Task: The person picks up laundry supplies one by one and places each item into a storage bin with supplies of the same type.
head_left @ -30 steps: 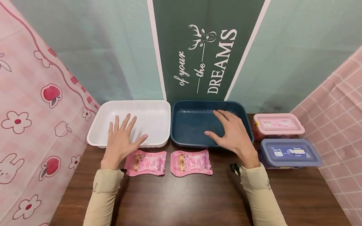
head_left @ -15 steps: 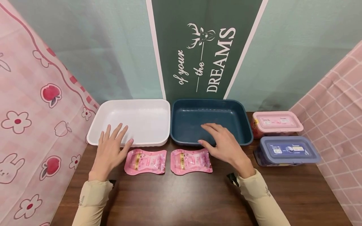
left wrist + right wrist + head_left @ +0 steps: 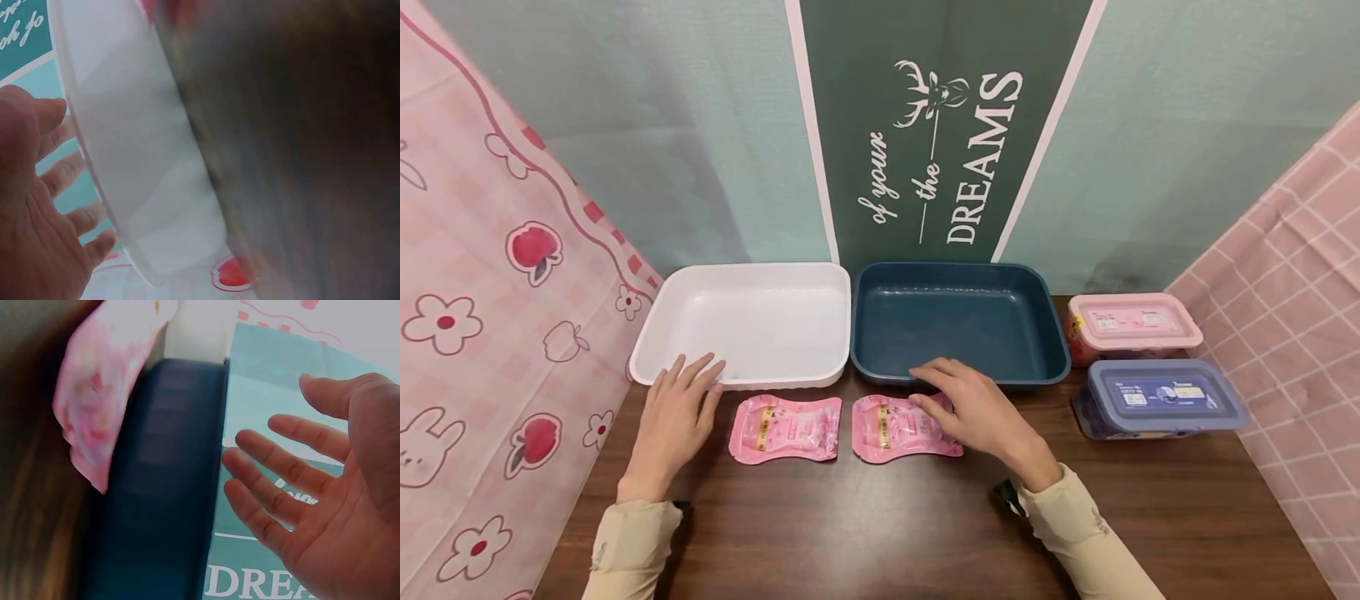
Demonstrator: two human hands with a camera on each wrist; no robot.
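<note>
In the head view my left hand (image 3: 672, 418) hovers at the front left of the white tray (image 3: 760, 321), fingers spread and holding nothing. The left wrist view shows those fingers near the tray's rim. My right hand (image 3: 981, 412), its fingers loosely bent and holding nothing, hangs over the right end of one pink pouch (image 3: 887, 429), near the front rim of the dark blue tray (image 3: 955, 325). In the right wrist view its palm and fingers are apart from everything. A second pink pouch (image 3: 786, 428) lies between the two hands, before the white tray.
On the right stand a pink-lidded box (image 3: 1135, 322) and a blue-lidded box (image 3: 1161, 398). Green cloth (image 3: 715, 150) hangs behind the trays. Patterned pink cloths line the left and right sides of the brown wooden table (image 3: 850, 533).
Both hands have drawn back toward the person from above the trays. The left hand has also shifted left, and the right hand slightly left. Pouches, trays and boxes stay put.
</note>
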